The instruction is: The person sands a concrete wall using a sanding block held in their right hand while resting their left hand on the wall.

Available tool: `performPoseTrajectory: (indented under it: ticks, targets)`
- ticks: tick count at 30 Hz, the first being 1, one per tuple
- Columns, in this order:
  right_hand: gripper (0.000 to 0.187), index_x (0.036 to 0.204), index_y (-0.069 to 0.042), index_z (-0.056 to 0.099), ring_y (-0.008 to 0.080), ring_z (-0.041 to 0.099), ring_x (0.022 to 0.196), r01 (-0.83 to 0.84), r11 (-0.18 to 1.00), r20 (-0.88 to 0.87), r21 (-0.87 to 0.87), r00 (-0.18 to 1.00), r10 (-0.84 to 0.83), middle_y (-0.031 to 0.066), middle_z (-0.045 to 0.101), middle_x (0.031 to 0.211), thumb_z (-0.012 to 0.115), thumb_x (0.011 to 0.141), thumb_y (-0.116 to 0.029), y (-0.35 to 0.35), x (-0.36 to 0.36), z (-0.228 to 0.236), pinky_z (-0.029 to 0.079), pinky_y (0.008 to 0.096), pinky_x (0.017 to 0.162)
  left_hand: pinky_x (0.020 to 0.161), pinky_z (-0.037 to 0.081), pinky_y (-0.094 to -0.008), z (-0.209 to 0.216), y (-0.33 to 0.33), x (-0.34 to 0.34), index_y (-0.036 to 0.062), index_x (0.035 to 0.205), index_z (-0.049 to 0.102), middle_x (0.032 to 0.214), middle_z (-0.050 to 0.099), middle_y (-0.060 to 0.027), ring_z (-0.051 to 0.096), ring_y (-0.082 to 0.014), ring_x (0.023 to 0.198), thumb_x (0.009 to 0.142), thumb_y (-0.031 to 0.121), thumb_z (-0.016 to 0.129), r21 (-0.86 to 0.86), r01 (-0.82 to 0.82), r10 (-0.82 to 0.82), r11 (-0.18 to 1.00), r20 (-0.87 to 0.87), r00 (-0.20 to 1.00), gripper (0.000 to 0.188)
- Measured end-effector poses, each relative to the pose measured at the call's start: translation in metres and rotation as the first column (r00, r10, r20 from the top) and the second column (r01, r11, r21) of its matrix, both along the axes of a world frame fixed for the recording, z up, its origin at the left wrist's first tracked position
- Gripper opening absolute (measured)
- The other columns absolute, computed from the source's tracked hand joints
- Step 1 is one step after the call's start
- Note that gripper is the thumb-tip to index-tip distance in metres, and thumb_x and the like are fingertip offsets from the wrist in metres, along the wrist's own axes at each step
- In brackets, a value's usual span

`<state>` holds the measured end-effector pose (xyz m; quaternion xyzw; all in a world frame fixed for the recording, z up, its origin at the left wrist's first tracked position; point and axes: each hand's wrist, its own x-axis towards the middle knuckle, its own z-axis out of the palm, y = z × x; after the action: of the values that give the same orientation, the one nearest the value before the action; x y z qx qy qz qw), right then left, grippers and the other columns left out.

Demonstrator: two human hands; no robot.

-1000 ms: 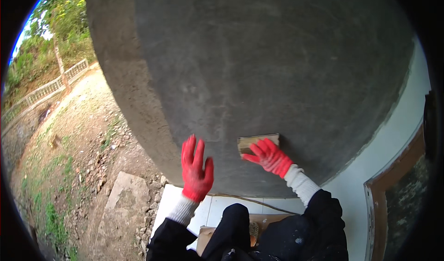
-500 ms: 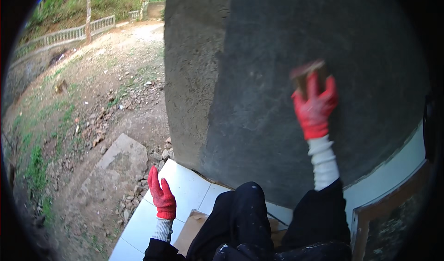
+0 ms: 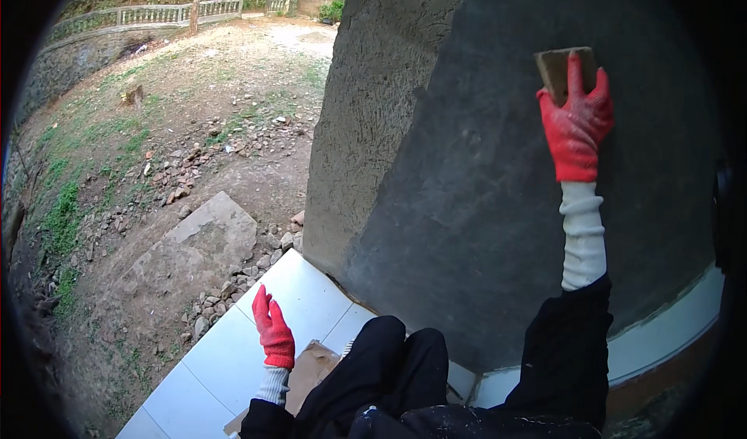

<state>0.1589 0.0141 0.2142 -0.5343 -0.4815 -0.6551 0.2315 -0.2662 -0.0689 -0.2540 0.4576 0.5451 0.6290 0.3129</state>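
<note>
The person's red-gloved right hand [image 3: 576, 132] holds a brownish rectangular block [image 3: 554, 69] against the dark grey plastered wall [image 3: 482, 206], fingers spread over it, its top edge crosswise to them. The red-gloved left hand [image 3: 274, 336], apparently empty, fingers loosely extended, is well apart.

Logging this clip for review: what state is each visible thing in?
Right hand: gloved, holding the block
Left hand: gloved, open, empty
Block: held up at the dark wall area
Dark wall area: mottled, fairly smooth
Lighter wall strip: rough
Cardboard: on white tiles, partly hidden
</note>
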Motion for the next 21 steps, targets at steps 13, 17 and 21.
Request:
performPoseTrajectory:
  ticks: [13,17,21]
  targets:
    - [0.078,0.154,-0.028,0.049,0.0387,0.033,0.145,0.050,0.678,0.201,-0.734,0.969,0.146,0.0153,0.033,0.159,0.075,0.082,-0.038,-0.001,-0.026,-0.238,0.029,0.0517,0.121,0.106,0.047,-0.0373,0.009,-0.002,-0.017,-0.0004,0.144,0.053,0.138,0.058,-0.0157,0.058,-0.0272,0.122,0.107,0.015,0.047,-0.004,-0.088,0.087,0.996,0.102,0.991,0.041]
    - [0.084,0.148,-0.028,0.055,0.0399,0.045,0.133,-0.061,0.959,0.046,-0.277,0.996,0.077,0.0170,0.039,0.153,0.086,0.071,-0.040,0.020,-0.022,-0.063,0.040,0.0539,0.111,0.107,0.046,-0.0383,0.013,0.013,-0.001,-0.0006,0.143,0.054,0.138,0.058,-0.0173,0.057,-0.0289,0.126,0.108,0.017,0.048,0.014,-0.025,0.024,1.000,0.093,0.995,0.040]
    - [0.085,0.148,-0.030,0.054,0.0408,0.048,0.127,-0.028,1.000,0.074,0.005,0.997,0.028,0.0167,0.040,0.150,0.086,0.070,-0.042,0.046,-0.036,0.013,0.045,0.0558,0.103,0.104,0.048,-0.0356,0.026,0.031,0.082,0.0006,0.144,0.054,0.136,0.060,-0.0146,0.061,-0.0240,0.119,0.109,0.019,0.050,0.036,0.127,-0.132,0.991,0.382,0.915,0.040]
